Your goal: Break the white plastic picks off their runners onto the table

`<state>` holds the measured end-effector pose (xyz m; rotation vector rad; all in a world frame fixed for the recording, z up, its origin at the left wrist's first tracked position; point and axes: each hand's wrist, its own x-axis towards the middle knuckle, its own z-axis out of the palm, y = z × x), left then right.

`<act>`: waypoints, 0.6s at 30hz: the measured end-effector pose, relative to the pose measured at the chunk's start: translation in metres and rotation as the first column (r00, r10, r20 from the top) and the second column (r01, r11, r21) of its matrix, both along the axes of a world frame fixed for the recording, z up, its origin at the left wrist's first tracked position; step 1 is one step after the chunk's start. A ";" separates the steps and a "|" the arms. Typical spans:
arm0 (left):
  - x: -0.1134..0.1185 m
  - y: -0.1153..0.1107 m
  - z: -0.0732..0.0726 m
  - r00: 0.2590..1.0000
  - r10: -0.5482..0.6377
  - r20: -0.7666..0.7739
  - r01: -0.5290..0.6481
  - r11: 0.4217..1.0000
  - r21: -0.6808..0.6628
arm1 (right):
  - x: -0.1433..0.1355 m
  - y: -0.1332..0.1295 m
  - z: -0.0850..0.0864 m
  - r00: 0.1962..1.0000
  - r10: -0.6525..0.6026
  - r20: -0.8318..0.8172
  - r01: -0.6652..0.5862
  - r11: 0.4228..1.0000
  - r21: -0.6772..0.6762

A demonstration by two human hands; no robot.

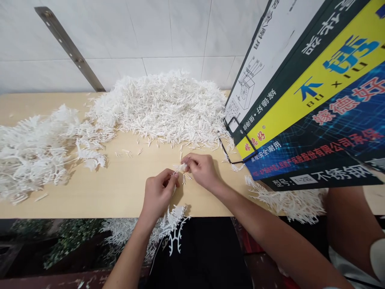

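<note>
Over the front part of the table, my left hand (159, 192) is closed in a pinch on a white branched plastic sprig (175, 230). The sprig's lower branches hang below the hand, past the table's front edge. My right hand (202, 170) is just to the right, its thumb and fingertips pinched on small white bits (181, 167) at the upper end. The two hands nearly meet there, and the fingers partly hide what they hold. A few loose white slivers (187, 177) lie on the table under the right fingers.
A large heap of small white plastic pieces (168, 108) lies against the tiled wall. Branched white sprigs (33, 152) cover the left side. A tall printed carton (300, 100) stands at right, with more sprigs (291, 200) below it. Another person's arm (350, 224) is at far right.
</note>
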<state>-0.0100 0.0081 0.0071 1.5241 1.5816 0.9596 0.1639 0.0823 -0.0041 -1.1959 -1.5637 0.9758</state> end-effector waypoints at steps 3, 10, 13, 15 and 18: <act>-0.001 -0.001 -0.002 0.999 0.036 0.021 -0.036 0.999 -0.026 | 0.003 0.005 0.000 0.970 -0.186 -0.160 0.180 0.982 -0.050; 0.002 0.001 0.000 0.983 0.111 0.144 -0.108 0.994 -0.025 | -0.001 -0.012 0.016 0.964 0.152 0.218 -0.183 0.975 0.129; 0.002 0.001 0.001 0.984 0.082 0.161 -0.079 0.997 -0.020 | -0.002 -0.012 0.016 0.898 0.305 0.318 -0.333 0.942 0.036; 0.001 0.002 -0.001 0.989 0.051 0.136 -0.048 0.999 -0.024 | -0.002 -0.009 0.013 0.907 0.332 0.259 -0.336 0.941 -0.029; -0.001 0.002 -0.003 0.998 0.010 0.069 -0.008 1.000 -0.022 | 0.000 -0.003 0.008 0.980 0.183 0.078 -0.178 0.982 -0.066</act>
